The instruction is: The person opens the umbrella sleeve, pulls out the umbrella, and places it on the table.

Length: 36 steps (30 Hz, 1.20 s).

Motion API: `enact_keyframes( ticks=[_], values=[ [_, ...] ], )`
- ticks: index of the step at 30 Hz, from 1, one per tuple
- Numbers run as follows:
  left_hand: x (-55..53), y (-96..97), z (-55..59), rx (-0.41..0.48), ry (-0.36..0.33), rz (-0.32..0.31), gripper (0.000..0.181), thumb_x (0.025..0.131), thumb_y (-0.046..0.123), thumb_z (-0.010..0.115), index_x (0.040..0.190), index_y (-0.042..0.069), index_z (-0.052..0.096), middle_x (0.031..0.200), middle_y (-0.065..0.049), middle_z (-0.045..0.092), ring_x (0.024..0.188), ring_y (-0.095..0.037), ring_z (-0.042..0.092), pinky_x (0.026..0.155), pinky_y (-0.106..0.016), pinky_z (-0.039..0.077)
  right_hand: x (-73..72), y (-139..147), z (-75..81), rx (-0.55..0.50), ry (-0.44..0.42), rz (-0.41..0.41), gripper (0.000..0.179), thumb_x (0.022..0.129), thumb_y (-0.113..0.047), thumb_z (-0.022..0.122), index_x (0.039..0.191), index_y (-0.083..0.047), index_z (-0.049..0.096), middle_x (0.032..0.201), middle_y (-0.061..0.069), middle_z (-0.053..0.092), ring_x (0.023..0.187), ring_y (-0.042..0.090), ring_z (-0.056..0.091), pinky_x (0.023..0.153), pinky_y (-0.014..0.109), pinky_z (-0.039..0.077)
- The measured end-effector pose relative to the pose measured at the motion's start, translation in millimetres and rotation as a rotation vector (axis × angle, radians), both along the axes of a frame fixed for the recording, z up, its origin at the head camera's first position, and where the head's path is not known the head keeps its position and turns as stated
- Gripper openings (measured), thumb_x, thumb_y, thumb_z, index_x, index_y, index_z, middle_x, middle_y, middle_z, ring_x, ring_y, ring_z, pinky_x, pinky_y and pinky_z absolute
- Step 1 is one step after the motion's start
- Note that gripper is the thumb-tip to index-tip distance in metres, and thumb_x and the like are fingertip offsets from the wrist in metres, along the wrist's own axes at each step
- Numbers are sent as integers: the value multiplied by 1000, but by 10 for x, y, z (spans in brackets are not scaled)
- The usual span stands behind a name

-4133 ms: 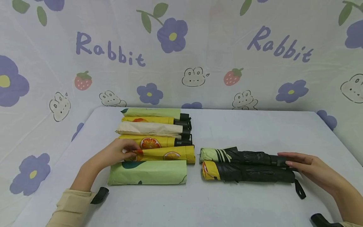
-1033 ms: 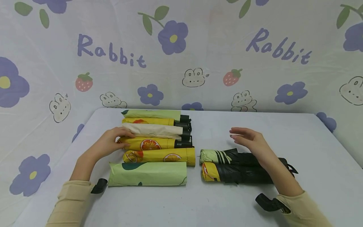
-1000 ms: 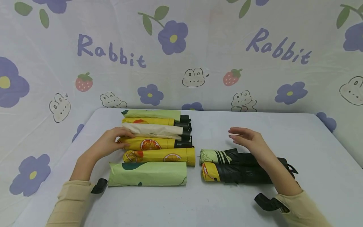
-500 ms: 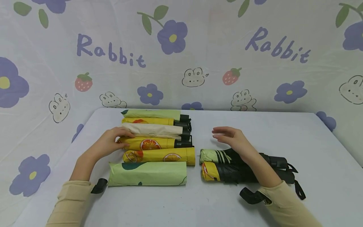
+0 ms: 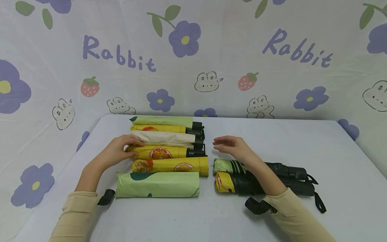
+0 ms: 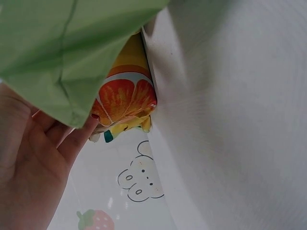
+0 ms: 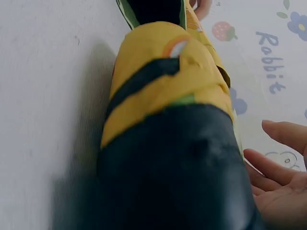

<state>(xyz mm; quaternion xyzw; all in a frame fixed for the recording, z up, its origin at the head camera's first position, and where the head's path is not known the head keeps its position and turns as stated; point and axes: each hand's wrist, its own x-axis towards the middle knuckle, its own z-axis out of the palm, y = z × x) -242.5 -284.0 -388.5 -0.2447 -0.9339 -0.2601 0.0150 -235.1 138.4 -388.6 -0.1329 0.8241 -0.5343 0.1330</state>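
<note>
The right forearm (image 5: pixel 269 176) hides parts of two black umbrellas (image 5: pixel 292 172) on the bench (image 5: pixel 211 218), the left fingers (image 5: pixel 135 140) pinch a yellow umbrella (image 5: pixel 161 153) (its end partly covered) beside a cream one (image 5: pixel 164 137), and the right fingers (image 5: pixel 225 138) hover, parted from the thumb.

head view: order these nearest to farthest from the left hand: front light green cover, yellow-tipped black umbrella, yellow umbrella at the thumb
1. Yellow umbrella, in the left row, right at the thumb of the left hand.
2. Light green cover, at the front of that row.
3. Yellow-tipped black umbrella, across the gap on the right.
</note>
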Motion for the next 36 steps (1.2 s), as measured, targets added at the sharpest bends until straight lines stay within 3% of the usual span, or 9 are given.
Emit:
enact_keyframes(
  ticks=[18, 31, 36],
  values=[
    [9, 13, 8, -4, -10, 9, 32, 84, 7, 74, 115, 15, 70, 117, -5, 68, 97, -20, 55, 80, -37, 48, -75, -277, -88, 165, 113, 151, 43, 96, -21, 62, 130, 3, 57, 126, 20, 64, 117, 32, 62, 99, 43, 52],
    [-4, 16, 4, -11, -14, 5, 32, 84, 8, 75, 115, 15, 70, 116, -3, 68, 96, -19, 54, 80, -34, 47, -108, -376, -116, 171, 128, 150, 36, 94, -14, 62, 126, 2, 61, 125, 20, 65, 115, 32, 62, 97, 43, 53],
    [-6, 8, -5, -11, -1, -4, 32, 84, 7, 75, 115, 15, 70, 116, -4, 68, 95, -19, 54, 78, -36, 47, -122, -419, -132, 225, 163, 140, 37, 90, -14, 68, 124, 1, 64, 121, 19, 67, 113, 32, 63, 97, 44, 53]
  ],
)
